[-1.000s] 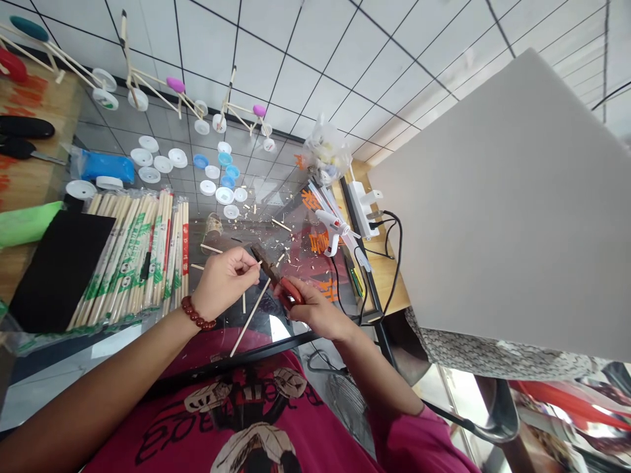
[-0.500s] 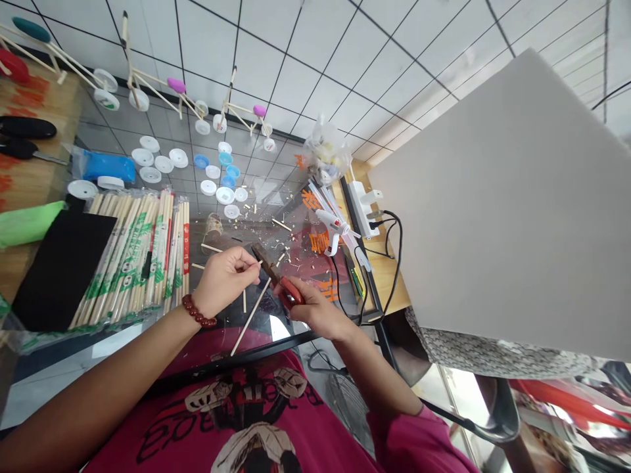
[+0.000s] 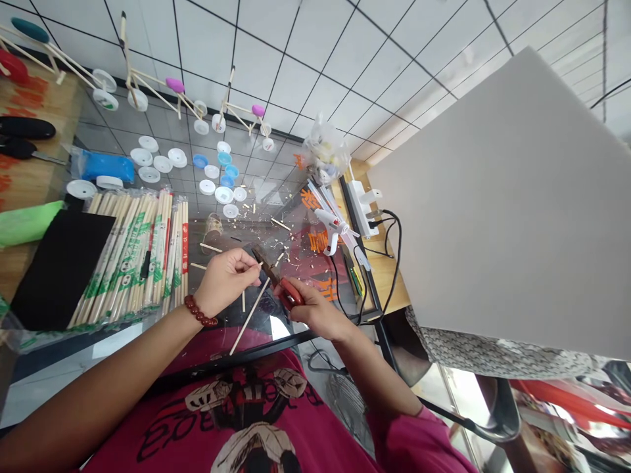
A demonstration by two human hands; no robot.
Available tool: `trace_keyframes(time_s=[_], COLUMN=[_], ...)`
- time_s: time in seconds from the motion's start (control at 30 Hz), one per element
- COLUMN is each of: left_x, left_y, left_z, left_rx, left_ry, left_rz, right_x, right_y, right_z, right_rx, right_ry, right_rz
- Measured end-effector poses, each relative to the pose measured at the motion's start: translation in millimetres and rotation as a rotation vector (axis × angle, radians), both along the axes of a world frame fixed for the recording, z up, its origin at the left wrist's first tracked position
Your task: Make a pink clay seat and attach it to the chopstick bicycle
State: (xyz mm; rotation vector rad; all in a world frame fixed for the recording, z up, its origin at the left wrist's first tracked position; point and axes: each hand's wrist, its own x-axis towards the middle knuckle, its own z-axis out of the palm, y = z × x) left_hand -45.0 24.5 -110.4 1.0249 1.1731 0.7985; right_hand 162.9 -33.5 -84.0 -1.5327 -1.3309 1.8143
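Big pale grey flat board (image 3: 507,203) fills the right side, leaning over the glass-topped table (image 3: 148,328). On the left sits a bundle of wrapped bamboo chopsticks (image 3: 131,253), with white and blue plastic bottle caps (image 3: 217,177) scattered farther back. Near the middle, the right hand (image 3: 315,309) is closed around red-handled pliers (image 3: 276,279), whose tip sits at a thin bamboo stick (image 3: 250,314). The left hand (image 3: 224,279) pinches that stick's upper end between fingertips.
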Motion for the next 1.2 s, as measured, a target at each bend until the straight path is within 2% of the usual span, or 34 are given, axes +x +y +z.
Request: trace_keyframes(time_s=[0.1,0.2,0.3,0.47,0.57,1.03,1.2], left_x=[-1.5,-2.4,-2.1,0.6,2.5,3.6,3.7], left_y=[-2.3,-2.4,-1.4,-1.4,-2.2,-1.9,-2.8], left_z=[-0.6,-1.7,-1.3,1.7,2.5,3.5,5.3], left_rx=[0.165,0.236,0.187,0.034,0.002,0.017,0.020], left_ry=[0.105,0.125,0.097,-0.034,-0.077,-0.028,-0.005], left_rz=[-0.031,-0.055,-0.058,0.016,0.072,0.076,0.061], right_x=[-0.1,0.0,-1.5,-5.1,-4.5,-0.3,-1.3], right_y=[-0.2,-0.8,-2.6,-6.5,-7.1,-4.9,-6.4], right_z=[2.9,6.1,5.9,0.4,-0.5,-2.1,-2.7], right_rx=[-0.005,-0.001,-0.022,-0.090,-0.081,-0.020,-0.047], right_ry=[0.019,-0.008,0.016,0.237,0.234,0.100,0.128], right_rz=[-0.009,0.018,0.002,-0.125,-0.174,-0.078,-0.100])
